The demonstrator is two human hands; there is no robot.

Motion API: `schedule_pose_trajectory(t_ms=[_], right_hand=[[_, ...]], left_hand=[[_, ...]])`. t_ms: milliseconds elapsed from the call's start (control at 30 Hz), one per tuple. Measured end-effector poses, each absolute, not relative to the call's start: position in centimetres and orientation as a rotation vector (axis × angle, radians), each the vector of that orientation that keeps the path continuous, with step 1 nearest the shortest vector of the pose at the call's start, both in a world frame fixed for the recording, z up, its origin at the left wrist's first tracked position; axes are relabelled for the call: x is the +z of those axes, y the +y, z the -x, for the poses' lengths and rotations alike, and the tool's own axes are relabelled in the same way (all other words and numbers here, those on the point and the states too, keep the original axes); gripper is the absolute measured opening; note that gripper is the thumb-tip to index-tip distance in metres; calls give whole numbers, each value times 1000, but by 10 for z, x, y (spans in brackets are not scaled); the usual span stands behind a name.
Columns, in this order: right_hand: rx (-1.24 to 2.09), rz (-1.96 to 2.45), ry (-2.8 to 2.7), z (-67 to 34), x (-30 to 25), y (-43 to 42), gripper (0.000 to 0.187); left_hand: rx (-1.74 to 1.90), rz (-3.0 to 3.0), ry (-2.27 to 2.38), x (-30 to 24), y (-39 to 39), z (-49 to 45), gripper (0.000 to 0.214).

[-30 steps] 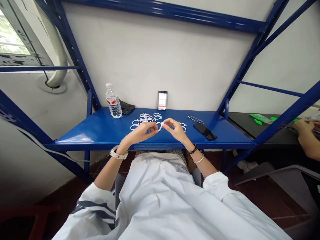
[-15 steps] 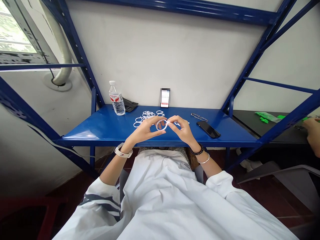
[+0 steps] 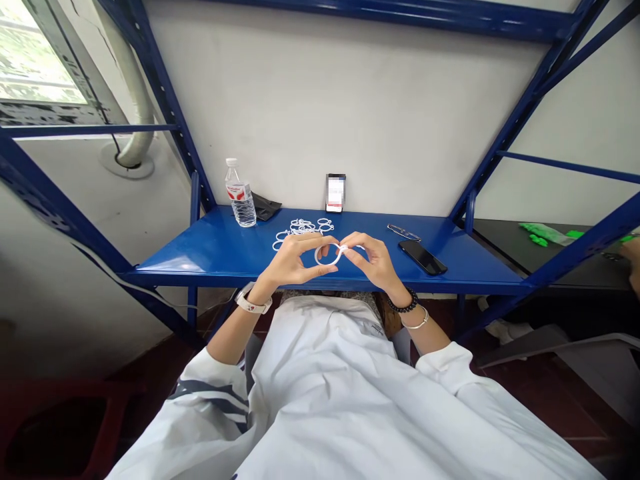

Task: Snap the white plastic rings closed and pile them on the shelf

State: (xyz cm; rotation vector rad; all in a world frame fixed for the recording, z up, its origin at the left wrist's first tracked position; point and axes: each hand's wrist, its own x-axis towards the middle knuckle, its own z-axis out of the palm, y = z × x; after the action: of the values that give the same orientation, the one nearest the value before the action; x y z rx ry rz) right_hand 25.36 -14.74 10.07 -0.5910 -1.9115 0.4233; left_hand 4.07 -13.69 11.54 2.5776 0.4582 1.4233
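Note:
Between my hands, just above the front part of the blue table, is a white plastic ring (image 3: 340, 255) with a small joint on its right side. My left hand (image 3: 291, 261) curls around the ring's left side, fingers behind and thumb along the bottom. At the joint, my right hand (image 3: 374, 263) pinches the ring between thumb and fingertips. Behind my left hand lies a loose pile of similar white rings (image 3: 302, 225). More white pieces show behind my right fingers, mostly hidden.
A water bottle (image 3: 242, 203) and a black pouch (image 3: 266, 207) stand at the back left. One phone (image 3: 335, 194) leans on the wall; another phone (image 3: 423, 257) lies right, near glasses (image 3: 404, 233). Bright green pieces (image 3: 539, 239) lie on the black table beside a co-worker's hand.
The view has shifted slightly, so the scene sits a little further right. Both my hands keep hold of the ring at its joint and left side. The co-worker's hand is less in view.

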Motion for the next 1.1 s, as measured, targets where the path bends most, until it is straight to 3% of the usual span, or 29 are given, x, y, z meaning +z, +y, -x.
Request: schedule_pose_trajectory(t_ms=[333,633,767,900,1000,1100], right_hand=[[514,524,-1889,-254,97,-144,18],[464,689,-1959,-257,109,-152,27],[514,816,-2043,-263,106,-137,29],[302,1137,-2032,-290,92,-96,27],[-22,1570,-1929,-319,77,-63,26],[-120,1835,-1875,-342,64,-43,27]], left_hand=[[1389,-2554,480,114,-135,-42,38],[1311,-2634,544,111,-132,-41,42],[1100,-2733,756,101,-118,-42,54],[786,-2796,1234,83,-90,-34,66],[433,-2765,1547,71,-67,-22,46],[242,-2708,1658,61,-49,-9,34]])
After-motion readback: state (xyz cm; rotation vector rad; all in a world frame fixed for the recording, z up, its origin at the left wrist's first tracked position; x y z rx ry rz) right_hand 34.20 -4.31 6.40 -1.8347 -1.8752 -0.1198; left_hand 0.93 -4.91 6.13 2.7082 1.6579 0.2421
